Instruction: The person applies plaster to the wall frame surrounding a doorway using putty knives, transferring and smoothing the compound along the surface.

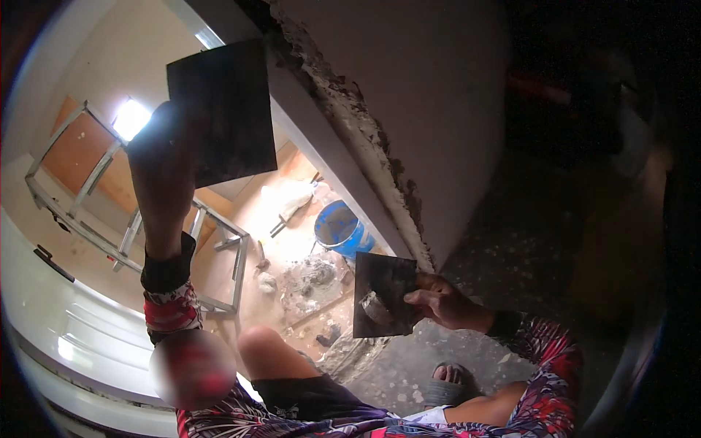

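Note:
My left hand (pixel 164 168) is raised high and grips a dark flat rectangular trowel (pixel 223 109), held close to the rough mortar edge (pixel 365 139) of a smooth pale wall (pixel 423 87). Lower down, my right hand (pixel 442 301) holds a dark square board (pixel 383 292) by its right side. A lump of grey mortar (pixel 376 308) sits on the board. Both arms wear patterned sleeves with black cuffs.
Far below on the floor stand a blue bucket (pixel 342 230), a pile of grey mortar (pixel 310 277) and a white sack (pixel 288 196). A metal scaffold frame (pixel 109 212) rises at left. My bare knee (pixel 263 350) and sandalled foot (pixel 445 383) rest on a speckled ledge (pixel 511 248).

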Demonstrator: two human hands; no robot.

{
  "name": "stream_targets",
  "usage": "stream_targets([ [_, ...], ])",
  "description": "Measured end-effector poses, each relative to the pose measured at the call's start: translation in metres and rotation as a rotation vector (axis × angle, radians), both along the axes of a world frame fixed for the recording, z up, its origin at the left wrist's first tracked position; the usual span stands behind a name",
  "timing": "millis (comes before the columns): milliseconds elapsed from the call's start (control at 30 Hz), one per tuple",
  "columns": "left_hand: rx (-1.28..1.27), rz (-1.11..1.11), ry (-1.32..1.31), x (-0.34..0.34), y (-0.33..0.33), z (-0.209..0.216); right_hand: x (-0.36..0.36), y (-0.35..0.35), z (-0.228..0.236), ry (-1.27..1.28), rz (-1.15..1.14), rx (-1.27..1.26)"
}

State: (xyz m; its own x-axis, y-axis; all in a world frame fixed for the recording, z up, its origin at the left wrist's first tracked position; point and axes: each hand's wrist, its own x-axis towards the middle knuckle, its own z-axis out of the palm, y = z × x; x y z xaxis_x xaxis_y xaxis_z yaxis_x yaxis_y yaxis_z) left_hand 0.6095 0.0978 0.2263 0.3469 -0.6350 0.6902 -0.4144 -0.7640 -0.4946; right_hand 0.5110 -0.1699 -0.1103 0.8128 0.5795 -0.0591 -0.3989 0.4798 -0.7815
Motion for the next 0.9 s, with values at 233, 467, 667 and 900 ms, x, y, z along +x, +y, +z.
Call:
stream_targets([
  [233,0.24,-0.112,-0.028,-0.007,-0.025,0.0,0.002,0.0,-0.006,0.025,0.029,0.055],
  [467,-0.121,0.003,0.304,-0.012,-0.053,0.023,0.005,0.003,-0.003,-0.009,0.02,0.014],
  [667,0.16,-0.187,0.101,0.015,-0.042,0.051,0.004,0.002,-0.01,-0.031,-0.004,-0.01],
  [900,0.648,0.542,0.105,0.034,-0.038,0.108,0.005,0.002,-0.006,0.012,-0.01,-0.019],
])
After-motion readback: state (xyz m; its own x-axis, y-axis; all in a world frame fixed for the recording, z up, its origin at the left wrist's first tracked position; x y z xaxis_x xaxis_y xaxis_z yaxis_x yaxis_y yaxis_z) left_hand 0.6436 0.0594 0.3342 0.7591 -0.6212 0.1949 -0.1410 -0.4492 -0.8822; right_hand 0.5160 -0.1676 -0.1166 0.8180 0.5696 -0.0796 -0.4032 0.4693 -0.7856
